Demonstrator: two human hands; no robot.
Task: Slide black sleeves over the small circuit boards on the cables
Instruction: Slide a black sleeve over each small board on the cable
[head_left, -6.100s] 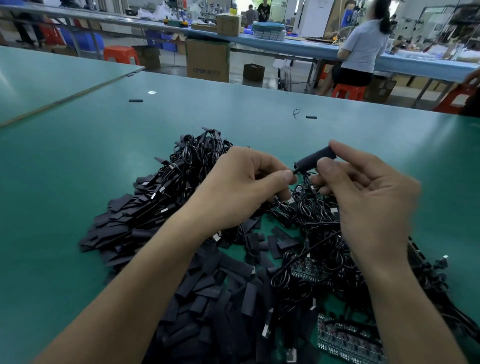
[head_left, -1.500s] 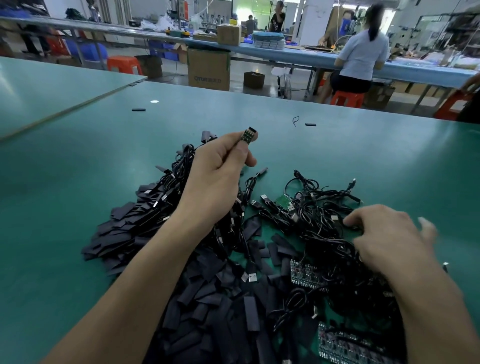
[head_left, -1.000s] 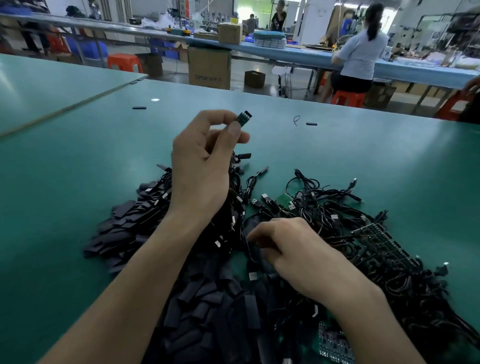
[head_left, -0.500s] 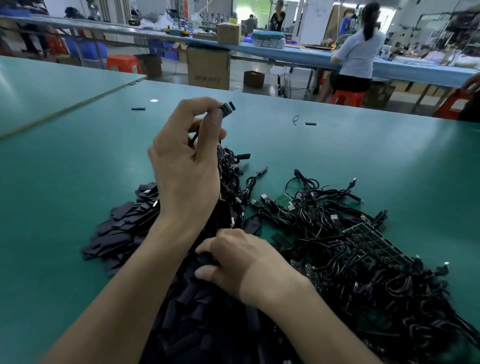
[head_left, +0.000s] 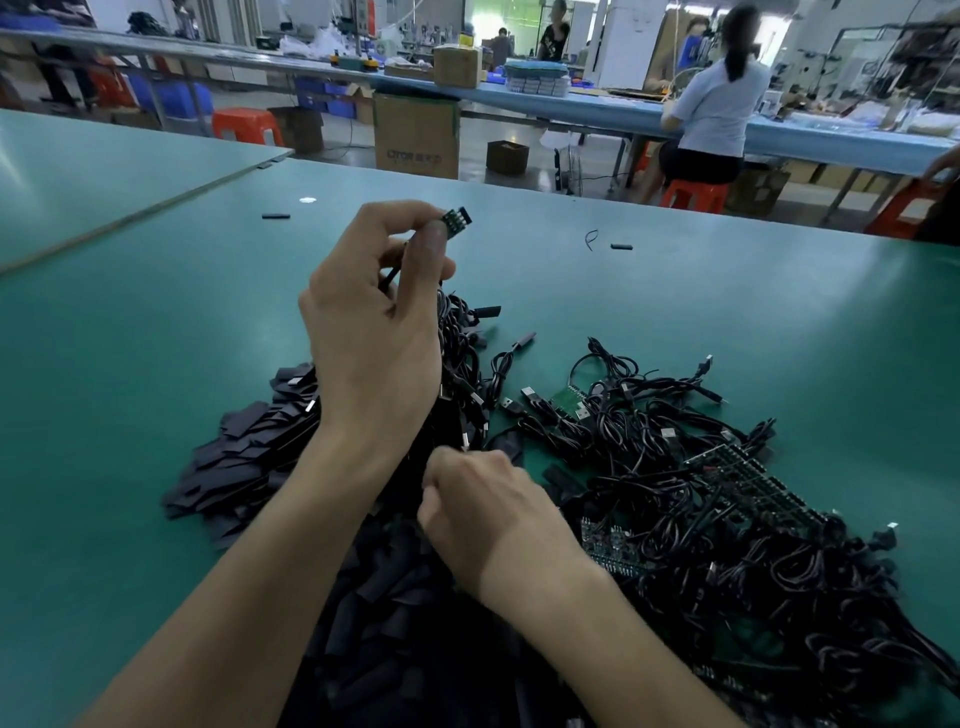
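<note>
The small circuit board (head_left: 457, 221) is pinched in the raised left hand (head_left: 374, 338), free end pointed up-right, well above the black sleeves (head_left: 244, 462), into which the right hand (head_left: 483, 514) is curled, whether round one cannot be told.

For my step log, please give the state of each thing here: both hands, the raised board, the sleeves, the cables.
Left hand: raised, pinches the small green circuit board.
Small green circuit board: bare, no sleeve on it.
Right hand: low over the pile of flat black sleeves, fingers curled; grip hidden.
Pile of flat black sleeves: loose on the green table.
Tangle of thin black cables: heaped on the table.
</note>
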